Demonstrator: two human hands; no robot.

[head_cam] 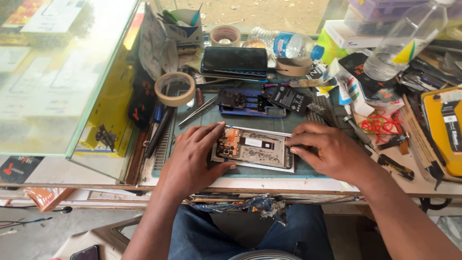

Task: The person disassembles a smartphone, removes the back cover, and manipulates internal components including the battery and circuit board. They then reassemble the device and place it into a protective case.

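Grey-green mat [202, 120] covers the middle of the bench, and on it, close to the front edge, lies an opened phone [253, 149] with its back off, showing a board with an orange strip at the left end and a pale metal frame. The left hand [192, 156] rests over the phone's left end, fingers curled down, thumb pressed to the lower edge, pinning it flat. The right hand [327, 149] sits at the right end, fingertips pinched together against the frame's upper right corner; whether they hold a small tool or part cannot be told. Just behind the phone lies a blue frame [250, 103] with a dark board in it, and further back a black phone [234, 60]. A tape roll [174, 88] stands left of the blue frame, tweezers [198, 110] beside it. A clear bottle [404, 41] lies tilted at the upper right, red bands [380, 125] near the right hand.
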